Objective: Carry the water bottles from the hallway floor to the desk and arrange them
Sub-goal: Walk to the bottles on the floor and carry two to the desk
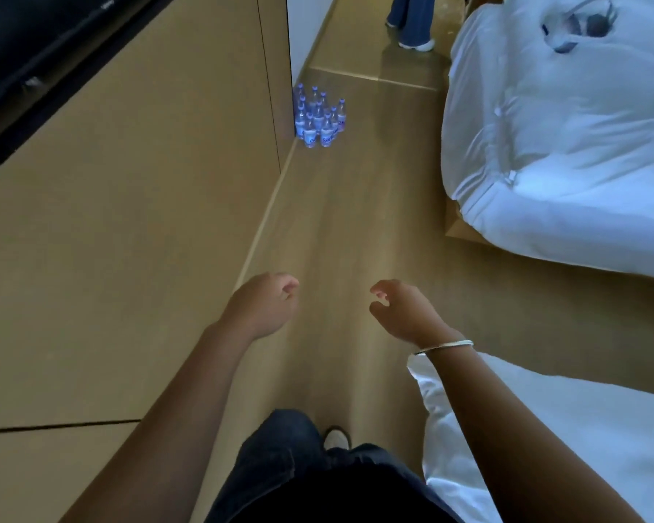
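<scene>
While hands (329, 307) hover, bottles (320, 117) stand ahead.

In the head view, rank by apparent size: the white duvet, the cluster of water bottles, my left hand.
1. White duvet, largest by far.
2. Left hand.
3. Cluster of water bottles, though it stands farther off, so nearness makes this order unsure.

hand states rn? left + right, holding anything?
Left hand: fingers loosely curled, holding nothing.
Right hand: open, fingers relaxed, holding nothing.
The water bottles stand on the floor ahead, untouched.
</scene>
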Available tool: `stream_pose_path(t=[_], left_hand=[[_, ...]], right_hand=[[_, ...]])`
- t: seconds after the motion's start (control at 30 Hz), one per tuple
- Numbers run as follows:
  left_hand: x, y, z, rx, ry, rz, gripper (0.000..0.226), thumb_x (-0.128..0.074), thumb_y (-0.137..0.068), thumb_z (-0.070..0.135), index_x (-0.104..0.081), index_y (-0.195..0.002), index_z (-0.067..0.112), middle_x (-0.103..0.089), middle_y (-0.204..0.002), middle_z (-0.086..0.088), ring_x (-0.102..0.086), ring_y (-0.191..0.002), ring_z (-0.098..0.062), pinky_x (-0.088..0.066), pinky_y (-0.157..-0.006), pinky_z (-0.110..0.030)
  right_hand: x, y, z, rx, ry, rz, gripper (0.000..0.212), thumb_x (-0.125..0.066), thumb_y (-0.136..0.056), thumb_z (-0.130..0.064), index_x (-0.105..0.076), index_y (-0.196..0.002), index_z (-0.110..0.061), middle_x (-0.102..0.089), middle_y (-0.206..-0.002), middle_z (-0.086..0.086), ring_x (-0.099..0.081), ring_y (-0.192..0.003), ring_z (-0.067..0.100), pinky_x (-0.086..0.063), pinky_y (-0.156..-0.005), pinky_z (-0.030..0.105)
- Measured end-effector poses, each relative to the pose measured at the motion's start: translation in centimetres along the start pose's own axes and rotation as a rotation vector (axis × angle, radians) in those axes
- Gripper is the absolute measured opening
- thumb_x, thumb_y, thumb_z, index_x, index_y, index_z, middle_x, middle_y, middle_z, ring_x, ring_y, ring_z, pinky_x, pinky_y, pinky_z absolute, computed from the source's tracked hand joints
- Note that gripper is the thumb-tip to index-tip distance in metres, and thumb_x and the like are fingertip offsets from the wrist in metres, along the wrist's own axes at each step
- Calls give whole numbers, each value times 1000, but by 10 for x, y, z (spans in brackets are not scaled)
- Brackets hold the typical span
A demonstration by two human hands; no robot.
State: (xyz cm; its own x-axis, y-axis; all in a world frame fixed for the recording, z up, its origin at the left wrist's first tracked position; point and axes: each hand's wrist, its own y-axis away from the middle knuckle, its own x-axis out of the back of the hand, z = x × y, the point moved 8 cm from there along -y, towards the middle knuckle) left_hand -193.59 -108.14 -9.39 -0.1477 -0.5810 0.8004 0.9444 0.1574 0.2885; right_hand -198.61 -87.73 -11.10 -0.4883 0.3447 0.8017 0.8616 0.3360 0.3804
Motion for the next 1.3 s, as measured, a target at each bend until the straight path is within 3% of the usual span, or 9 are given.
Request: stream_pose_path(t=[0.37, 0.73, 0.83, 1.13, 1.3], left_hand=[[42, -194, 10, -26, -29, -54, 36, -47, -89, 27, -57, -123, 20, -61, -121, 0, -58, -102, -17, -41, -78, -26], [156, -436, 28, -69, -80, -35, 23, -50, -86, 22, -65, -103, 14, -66, -99, -6, -60, -89, -27, -49, -78, -33], [162, -476, 33, -85, -69, -55, 24, -49, -86, 21, -65, -103, 13, -65, -99, -6, -60, -90, -27, -51, -81, -37], [174, -613, 36, -23, -71, -78, 28, -50, -87, 24, -63, -111, 19, -63, -107, -2, -58, -96, -22, -47, -81, -31], [177, -708, 63, 12, -80, -72, 25, -49, -87, 25, -64, -106, 17, -64, -104, -3, -59, -93, -23, -48, -80, -33]], right_hand=[[67, -174, 1, -39, 4, -3, 37, -49, -88, -23, -55, -124, -15, -59, -123, 5, -56, -110, 22, -45, -92, 32], [159, -394, -53, -87, 53, -9, 39, -48, -90, -28, -51, -127, -17, -54, -127, 4, -54, -113, 23, -46, -93, 36], [177, -434, -55, -100, 44, -9, 39, -48, -90, -29, -52, -126, -17, -55, -127, 5, -54, -113, 23, -46, -93, 35], [224, -576, -50, -70, 24, -84, 40, -48, -91, -25, -49, -130, -14, -51, -132, 7, -50, -119, 23, -42, -98, 33], [271, -669, -31, -30, 52, -108, 40, -48, -92, -25, -49, -130, -14, -51, -131, 8, -50, -119, 23, -41, -99, 34]])
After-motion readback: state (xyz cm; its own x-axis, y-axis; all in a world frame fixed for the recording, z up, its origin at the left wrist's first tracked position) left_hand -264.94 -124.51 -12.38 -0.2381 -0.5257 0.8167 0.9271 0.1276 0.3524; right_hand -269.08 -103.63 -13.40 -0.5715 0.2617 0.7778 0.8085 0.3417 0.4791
